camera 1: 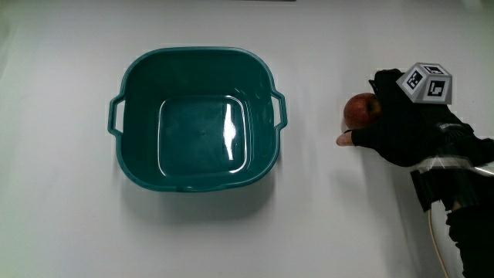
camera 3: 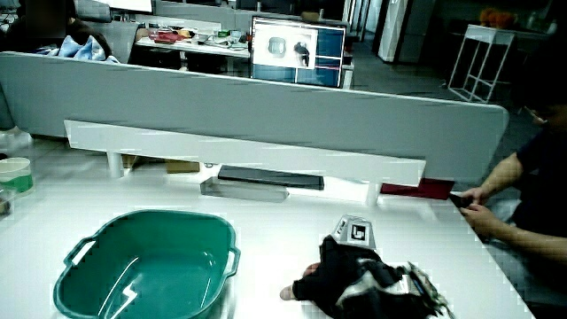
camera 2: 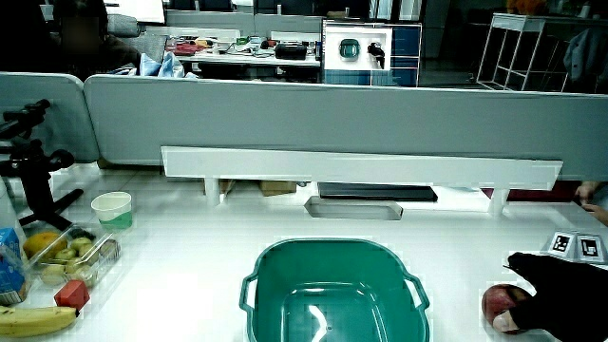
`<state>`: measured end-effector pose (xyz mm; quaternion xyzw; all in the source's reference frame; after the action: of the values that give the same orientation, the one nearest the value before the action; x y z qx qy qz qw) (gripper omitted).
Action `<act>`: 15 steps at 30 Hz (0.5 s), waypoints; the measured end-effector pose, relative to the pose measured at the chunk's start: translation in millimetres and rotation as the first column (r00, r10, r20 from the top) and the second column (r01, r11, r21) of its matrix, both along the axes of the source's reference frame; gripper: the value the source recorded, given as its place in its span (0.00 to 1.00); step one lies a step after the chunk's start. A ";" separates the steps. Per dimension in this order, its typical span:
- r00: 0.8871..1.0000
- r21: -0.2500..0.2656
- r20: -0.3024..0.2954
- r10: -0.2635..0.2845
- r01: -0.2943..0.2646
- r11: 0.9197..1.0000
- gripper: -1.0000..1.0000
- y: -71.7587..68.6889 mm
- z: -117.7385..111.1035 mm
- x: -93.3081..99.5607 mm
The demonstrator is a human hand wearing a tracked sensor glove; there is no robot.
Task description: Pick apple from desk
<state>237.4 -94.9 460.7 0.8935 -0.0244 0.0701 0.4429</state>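
- The table is white and wide, and a low grey partition stands along its edge, with a long white shelf just in front of it.
- A green tub sits in the middle of the table. It has a handle on each side, and its floor is shiny and bare. It shows in both side views too.
- The apple is red. It sits on the table beside the tub, a little apart from the tub's handle.
- The hand in the black glove lies over the apple. Its fingers curl around the top of the apple, and the thumb sticks out on the table at the side nearer the person.
- The hand looks wrapped on the apple, and the apple is still down on the table.
- A small cube with black and white squares rides on the back of the hand.
- In a side view the apple peeks out from under the glove.
- In a side view the glove hides the apple fully, and only the cube and the thumb show.
- At the table's edge in a side view there is a paper cup, a clear box of fruit and a banana.
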 end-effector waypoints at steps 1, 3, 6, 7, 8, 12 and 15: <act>1.000 -0.008 0.006 -0.002 0.002 1.000 0.50 -1.6 0.4 -1.2; 1.000 -0.009 -0.012 0.006 -0.006 1.000 0.50 -5.1 5.1 -0.2; 0.999 -0.027 -0.050 0.013 -0.014 1.000 0.50 -8.1 11.3 2.1; 0.999 -0.030 -0.042 0.016 -0.018 0.999 0.50 -8.4 12.3 2.4; 0.999 -0.036 -0.030 0.017 -0.018 0.999 0.50 -7.9 10.6 0.9; 0.998 -0.054 -0.052 0.021 -0.023 0.998 0.50 -10.1 19.8 1.5; 0.998 -0.065 -0.049 0.025 -0.028 0.998 0.50 -10.4 22.1 2.9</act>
<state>240.4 -105.2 482.8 0.8802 0.0004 0.0551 0.4714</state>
